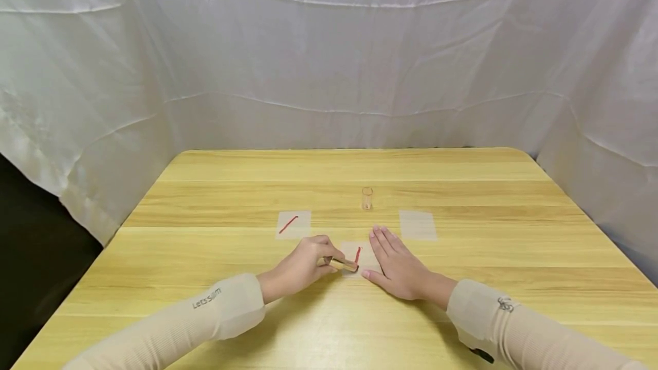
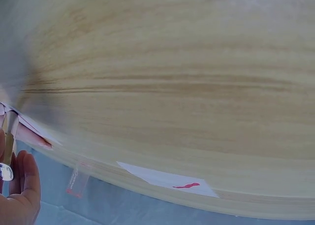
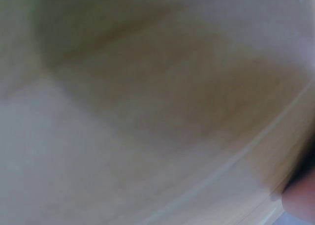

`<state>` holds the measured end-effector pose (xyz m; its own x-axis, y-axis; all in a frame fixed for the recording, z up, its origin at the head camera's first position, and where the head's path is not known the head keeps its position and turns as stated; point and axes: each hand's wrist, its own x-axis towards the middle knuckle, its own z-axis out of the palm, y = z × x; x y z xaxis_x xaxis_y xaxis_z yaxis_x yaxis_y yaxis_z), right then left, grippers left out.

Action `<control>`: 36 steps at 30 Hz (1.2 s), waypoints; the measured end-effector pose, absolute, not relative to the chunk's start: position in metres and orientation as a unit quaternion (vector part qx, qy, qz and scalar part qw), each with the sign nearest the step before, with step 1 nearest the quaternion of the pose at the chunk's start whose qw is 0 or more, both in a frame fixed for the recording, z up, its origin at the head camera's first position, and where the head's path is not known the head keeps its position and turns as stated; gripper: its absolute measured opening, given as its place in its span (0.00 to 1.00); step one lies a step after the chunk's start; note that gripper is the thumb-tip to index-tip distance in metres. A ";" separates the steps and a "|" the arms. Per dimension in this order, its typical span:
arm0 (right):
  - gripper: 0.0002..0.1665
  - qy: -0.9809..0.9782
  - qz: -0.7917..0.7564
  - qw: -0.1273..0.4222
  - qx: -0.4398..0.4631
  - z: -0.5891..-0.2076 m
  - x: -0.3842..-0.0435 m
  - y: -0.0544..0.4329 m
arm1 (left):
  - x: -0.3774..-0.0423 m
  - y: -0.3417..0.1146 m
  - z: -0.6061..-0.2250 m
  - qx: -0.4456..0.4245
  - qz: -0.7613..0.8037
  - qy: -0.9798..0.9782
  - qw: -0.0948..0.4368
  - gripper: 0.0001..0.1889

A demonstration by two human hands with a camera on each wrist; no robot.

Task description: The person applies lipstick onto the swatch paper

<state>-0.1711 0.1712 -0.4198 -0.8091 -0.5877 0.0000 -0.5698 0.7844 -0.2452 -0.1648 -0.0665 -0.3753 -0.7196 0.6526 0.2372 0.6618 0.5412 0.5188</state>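
My left hand (image 1: 308, 264) pinches a gold lipstick (image 1: 343, 264) between thumb and fingers, its front end low over the middle white paper square (image 1: 346, 249). A red stroke (image 1: 358, 254) runs up that square from the lipstick's tip. The right hand (image 1: 398, 267) lies flat with fingers extended, its thumb and palm along the paper's right edge. In the left wrist view, the lipstick (image 2: 10, 136) shows at the left edge in the curled left hand (image 2: 22, 185). Only a blurred part of the right hand (image 3: 300, 200) shows in the right wrist view.
A second paper square (image 1: 303, 230) with a slanted red stroke lies to the left on the wooden table (image 1: 226, 198). To the right lies a blank paper square (image 1: 418, 225). A clear cap (image 1: 367, 198) stands farther back. White cloth (image 1: 329, 61) hangs behind.
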 end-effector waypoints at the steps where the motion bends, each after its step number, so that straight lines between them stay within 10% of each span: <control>1: 0.45 0.944 -0.116 0.039 -0.306 -0.420 -0.171 0.171 | -0.165 -0.067 -0.375 -0.375 -0.299 -0.877 0.007 0.13; 36: 0.44 0.944 -0.116 0.037 -0.305 -0.416 -0.169 0.170 | -0.160 -0.071 -0.378 -0.362 -0.316 -0.877 0.002 0.12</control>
<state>-0.1693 0.1701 -0.4161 -0.8110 -0.5850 0.0004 -0.5676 0.7867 -0.2427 -0.1600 -0.0706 -0.3776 -0.7383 0.6332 0.2324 0.6357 0.5381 0.5535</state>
